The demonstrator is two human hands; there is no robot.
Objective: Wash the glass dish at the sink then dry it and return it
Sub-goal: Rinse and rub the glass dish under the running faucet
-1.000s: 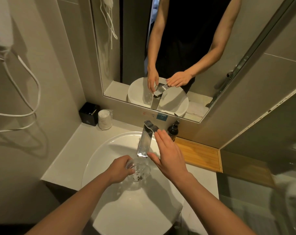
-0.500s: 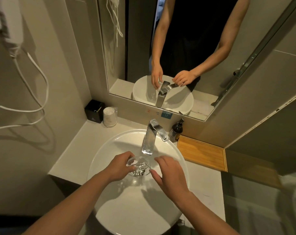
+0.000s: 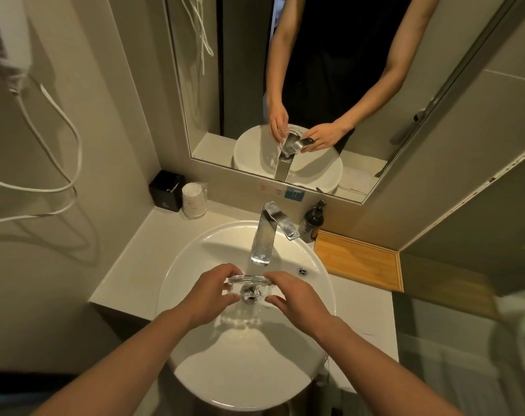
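Note:
A small round clear glass dish (image 3: 250, 286) hangs over the white round sink (image 3: 195, 259), just below the spout of the chrome faucet (image 3: 262, 238). My left hand (image 3: 211, 291) grips its left side with fingers curled over the rim. On the dish's right side, my right hand (image 3: 294, 295) holds it with thumb and fingers. The sink drain shows through the glass. I cannot tell whether water is running.
A dark pump bottle (image 3: 312, 222) stands right of the faucet, beside a wooden tray (image 3: 360, 261). A black box (image 3: 166, 190) and wrapped cups (image 3: 193, 201) sit at the counter's back left. A mirror (image 3: 315, 85) hangs above; a corded white device (image 3: 9, 49) is mounted on the left wall.
My right hand left the faucet handle, came down and took hold of the dish's right side. The dish, held by my left hand, now sits level between both hands.

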